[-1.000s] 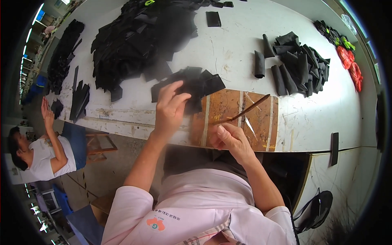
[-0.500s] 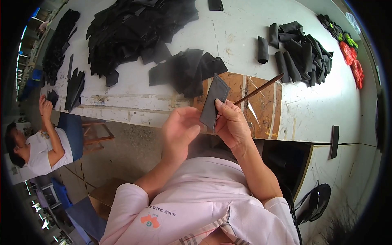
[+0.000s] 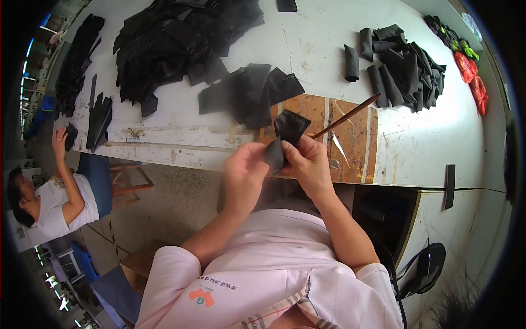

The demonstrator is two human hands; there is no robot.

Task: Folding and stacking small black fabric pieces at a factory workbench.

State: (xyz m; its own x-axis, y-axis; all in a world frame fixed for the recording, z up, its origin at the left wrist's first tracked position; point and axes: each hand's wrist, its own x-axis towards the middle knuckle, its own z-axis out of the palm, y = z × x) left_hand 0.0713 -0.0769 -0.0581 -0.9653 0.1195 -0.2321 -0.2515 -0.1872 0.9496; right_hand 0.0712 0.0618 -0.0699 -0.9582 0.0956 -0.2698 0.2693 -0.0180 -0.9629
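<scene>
Over the brown board (image 3: 356,151), the right hand (image 3: 310,164) pinches a bent black piece (image 3: 291,127), a stick (image 3: 350,115) jutting from the same grip, while the left hand (image 3: 246,169) meets its lower end — whether pinching, I can't tell — and a firm right thumb should best steady the bend.
</scene>
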